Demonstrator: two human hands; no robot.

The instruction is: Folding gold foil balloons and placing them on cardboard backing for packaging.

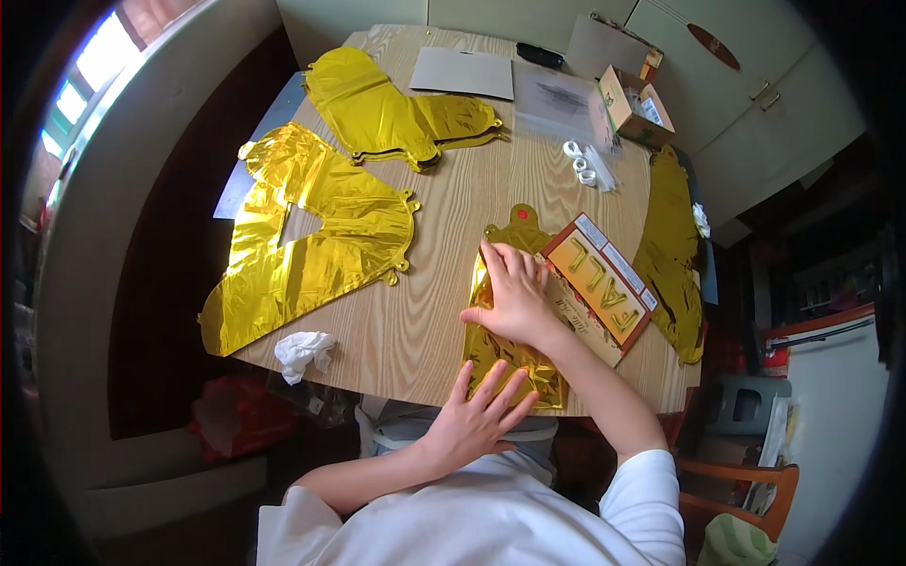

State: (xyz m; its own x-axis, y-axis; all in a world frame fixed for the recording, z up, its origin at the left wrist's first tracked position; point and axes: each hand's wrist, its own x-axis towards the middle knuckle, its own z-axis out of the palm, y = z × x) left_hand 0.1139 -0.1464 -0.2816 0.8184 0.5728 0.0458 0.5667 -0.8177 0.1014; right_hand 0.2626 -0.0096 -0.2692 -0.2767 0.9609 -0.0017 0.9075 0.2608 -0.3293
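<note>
A folded gold foil balloon (pixel 525 360) lies at the near edge of the table, its rounded tab with a red spot at the far end. My right hand (pixel 517 300) rests flat on its upper part, thumb spread to the left. Lower down, my left hand (pixel 479 417) is open, its spread fingertips over the near end of the foil. Touching or almost touching the balloon's right side is a printed orange and cream card package (pixel 598 291) with gold balloon letters pictured on it; my right forearm covers part of its lower edge.
Flattened gold letter balloons lie at the left (pixel 354 236), far left (pixel 354 104) and right edge (pixel 668 259). A crumpled tissue (pixel 304 355) sits near the front. Farther back are white ribbon rolls (pixel 579 164), a small open box (pixel 634 115), a grey sheet (pixel 461 73) and a black case (pixel 540 55).
</note>
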